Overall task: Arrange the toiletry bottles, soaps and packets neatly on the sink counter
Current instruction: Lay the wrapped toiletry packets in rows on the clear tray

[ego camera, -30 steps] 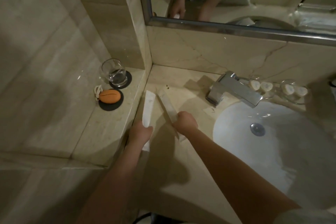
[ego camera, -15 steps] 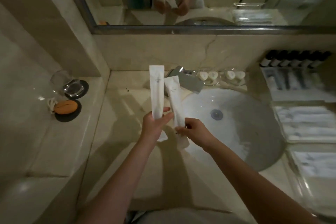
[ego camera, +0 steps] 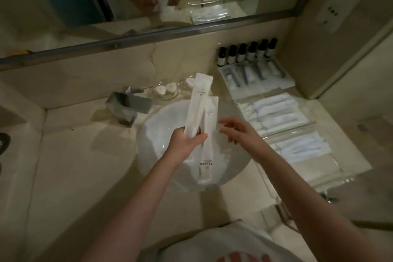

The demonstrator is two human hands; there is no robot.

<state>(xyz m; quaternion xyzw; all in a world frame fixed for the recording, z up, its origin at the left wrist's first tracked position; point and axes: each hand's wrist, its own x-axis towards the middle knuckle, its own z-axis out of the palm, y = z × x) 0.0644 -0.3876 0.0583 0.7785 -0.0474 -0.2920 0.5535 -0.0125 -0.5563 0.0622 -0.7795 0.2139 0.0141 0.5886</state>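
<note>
From my remote seat, the left stretch of the beige stone counter (ego camera: 74, 166) lies bare and smooth, giving open room up to the side wall. The angular metal faucet (ego camera: 127, 105) stands at the back-left rim of the round white basin (ego camera: 153, 134). Just right of it, near the counter's back edge, a clear glass dish (ego camera: 168, 97) holds two small white soaps (ego camera: 165, 89).

Over the middle of the basin, the left hand (ego camera: 187, 140) has its thumb and fingers curled round the lower end of a long, flat white paper packet (ego camera: 198, 104), which tilts up and to the right. A second packet (ego camera: 209, 134) of the same kind lies behind it in the same grasp, its lower end hanging below the hand. Both are off the counter.

The right hand (ego camera: 240, 132) hovers just beside them with its fingers spread and relaxed, touching nothing.

On the right side, six small dark-capped bottles (ego camera: 247, 52) stand in a row against the back wall. Flat sachets (ego camera: 253, 75) lie side by side in front of them. Nearer the front edge come two clear-wrapped white packs (ego camera: 274, 112), lying close together, so little bare counter shows on this side.
</note>
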